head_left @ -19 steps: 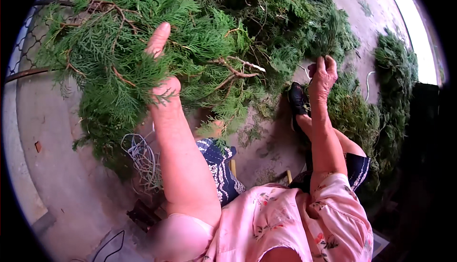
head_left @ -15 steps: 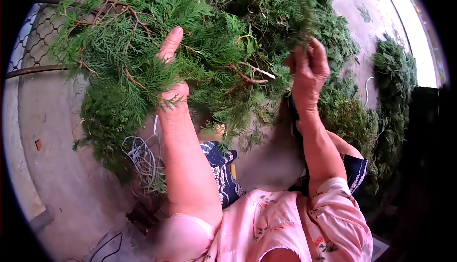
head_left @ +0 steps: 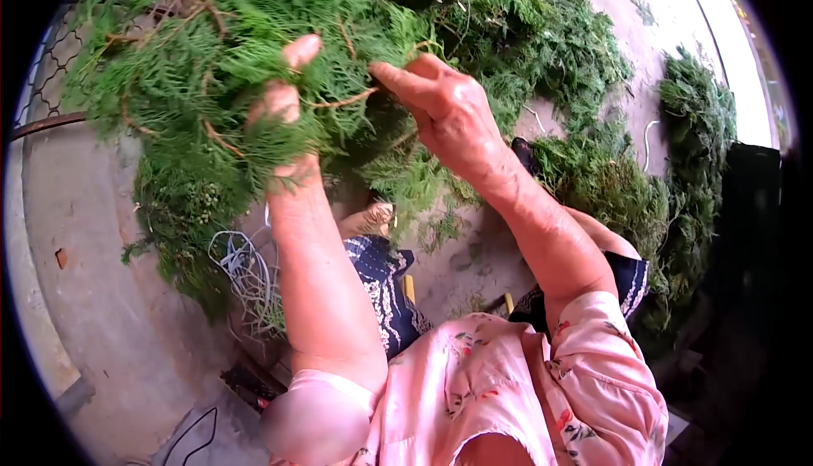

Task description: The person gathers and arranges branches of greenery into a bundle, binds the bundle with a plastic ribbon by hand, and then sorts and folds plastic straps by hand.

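Left hand (head_left: 279, 100) is in the leafy green bunch (head_left: 212, 60), upper left of view; its fingers are clamped on the bunch, partly buried in foliage, with the thumb sticking up clear of the leaves. The bunch is raised above the floor (head_left: 127, 280), some brown woody stems showing, leaf edges blurred. Right hand (head_left: 449, 106) is at the bunch's right side, palm down, forearm slanting up from lower right; its index finger points left, the others curl under. Can't tell whether the right fingers pinch anything; a thin brown twig (head_left: 343, 100) ends right by the index fingertip, contact unclear. Large heap of cut greenery (head_left: 508, 34) top centre, beyond the right hand. More greenery (head_left: 610, 182) by the right leg, plus a long clump (head_left: 694, 127) near the right edge, a white cord (head_left: 649, 144) between these two. Tangle of pale string (head_left: 246, 267) just left of the left forearm, below the bunch. Dark shoe (head_left: 523, 154) partly visible beneath the right forearm. Person wears a pink floral shirt (head_left: 483, 381); dark patterned cloth (head_left: 381, 288) covers the left knee. Small reddish fragment (head_left: 61, 258) on the floor, far left.
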Demonstrator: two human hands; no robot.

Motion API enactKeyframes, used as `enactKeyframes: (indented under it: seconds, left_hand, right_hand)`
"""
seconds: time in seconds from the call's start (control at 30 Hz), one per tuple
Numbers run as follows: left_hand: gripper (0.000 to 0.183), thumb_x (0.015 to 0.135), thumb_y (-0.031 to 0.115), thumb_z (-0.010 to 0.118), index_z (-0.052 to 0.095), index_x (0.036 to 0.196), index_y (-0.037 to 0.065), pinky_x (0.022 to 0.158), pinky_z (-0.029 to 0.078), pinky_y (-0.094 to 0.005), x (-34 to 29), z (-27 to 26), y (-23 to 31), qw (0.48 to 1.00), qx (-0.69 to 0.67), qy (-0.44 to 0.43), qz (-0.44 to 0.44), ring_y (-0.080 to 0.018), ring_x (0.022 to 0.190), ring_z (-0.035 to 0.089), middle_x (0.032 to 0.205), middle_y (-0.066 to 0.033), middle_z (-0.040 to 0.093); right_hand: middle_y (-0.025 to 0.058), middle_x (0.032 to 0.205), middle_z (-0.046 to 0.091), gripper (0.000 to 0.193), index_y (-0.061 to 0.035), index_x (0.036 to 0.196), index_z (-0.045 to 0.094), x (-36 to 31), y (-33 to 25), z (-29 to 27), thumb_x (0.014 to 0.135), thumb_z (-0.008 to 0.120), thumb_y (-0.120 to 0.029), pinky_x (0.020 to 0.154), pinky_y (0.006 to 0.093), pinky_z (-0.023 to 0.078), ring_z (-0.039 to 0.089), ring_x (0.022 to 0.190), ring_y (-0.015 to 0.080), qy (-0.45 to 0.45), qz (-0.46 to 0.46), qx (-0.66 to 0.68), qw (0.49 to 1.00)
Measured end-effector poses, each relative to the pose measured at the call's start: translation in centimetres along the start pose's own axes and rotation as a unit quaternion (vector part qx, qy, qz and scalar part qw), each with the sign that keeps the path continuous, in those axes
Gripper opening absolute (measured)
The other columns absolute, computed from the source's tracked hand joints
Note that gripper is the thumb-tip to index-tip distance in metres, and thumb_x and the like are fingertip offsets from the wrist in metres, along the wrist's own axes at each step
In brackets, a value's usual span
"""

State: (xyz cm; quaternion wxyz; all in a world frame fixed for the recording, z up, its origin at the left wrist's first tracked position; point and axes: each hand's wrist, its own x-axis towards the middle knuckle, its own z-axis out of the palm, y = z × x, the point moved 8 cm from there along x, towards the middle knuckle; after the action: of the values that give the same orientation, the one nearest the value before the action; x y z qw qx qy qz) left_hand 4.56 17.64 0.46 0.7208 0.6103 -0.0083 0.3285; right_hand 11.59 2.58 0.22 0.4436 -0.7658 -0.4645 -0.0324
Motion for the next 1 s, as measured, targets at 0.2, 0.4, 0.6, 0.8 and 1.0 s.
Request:
enactKeyframes:
  seconds: [0.2,0.4,0.6,0.8,1.0]
  left_hand:
    - [0.032,0.073,0.008,0.064,0.056,0.103,0.001,0.076,0.049,-0.0356,-0.3,-5.6,3.7,0.889,0.059,0.453,-0.044,-0.0195,0.084,0.056,0.098,-0.0087,0.058]
    - [0.025,0.083,0.013,0.045,0.059,0.099,0.000,0.078,0.048,-0.0329,-3.7,-9.5,5.8,0.814,0.023,0.575,0.080,-0.0199,0.082,0.056,0.095,-0.0095,0.059]
    - [0.029,0.084,0.013,0.041,0.057,0.103,-0.003,0.078,0.045,-0.0286,-6.6,-11.0,8.7,0.764,0.299,0.562,0.103,-0.0188,0.085,0.055,0.101,-0.0096,0.058]
    - [0.022,0.083,0.010,0.044,0.056,0.097,-0.002,0.073,0.043,-0.0258,-5.0,-4.5,8.7,0.108,0.968,0.228,-0.006,-0.0163,0.081,0.054,0.095,-0.0080,0.057]
    - [0.015,0.083,0.008,0.047,0.056,0.091,-0.001,0.068,0.041,-0.0230,-4.1,-3.0,7.2,-0.029,0.990,0.140,-0.015,-0.0137,0.077,0.052,0.089,-0.0063,0.055]
  right_hand:
    - [0.0029,0.086,0.063,0.025,-0.0095,0.106,0.062,-0.3,10.1,-3.2,0.082,0.059,-0.004,0.065,0.0210,0.048,0.059,0.074,0.0101,0.194,0.096,0.067,0.974]
    - [0.0117,0.082,0.067,0.023,-0.0058,0.094,0.066,-9.5,25.2,2.4,0.075,0.061,-0.017,0.071,0.0296,0.050,0.065,0.075,0.0192,0.142,0.396,0.086,0.903]
    - [0.0174,0.096,0.060,0.036,-0.0046,0.103,0.057,-11.1,27.3,9.0,0.071,0.063,-0.018,0.080,0.0413,0.046,0.057,0.090,0.0365,0.003,0.332,-0.153,0.931]
    - [0.0171,0.107,0.057,0.055,-0.0065,0.109,0.045,-12.0,28.8,15.1,0.069,0.069,-0.035,0.084,0.0459,0.042,0.054,0.099,0.0353,-0.149,0.505,-0.113,0.842]
    - [0.0177,0.088,0.061,0.019,-0.0042,0.078,0.063,-13.6,27.2,13.9,0.073,0.058,-0.022,0.072,0.0438,0.046,0.058,0.085,0.0346,0.022,0.491,-0.078,0.867]
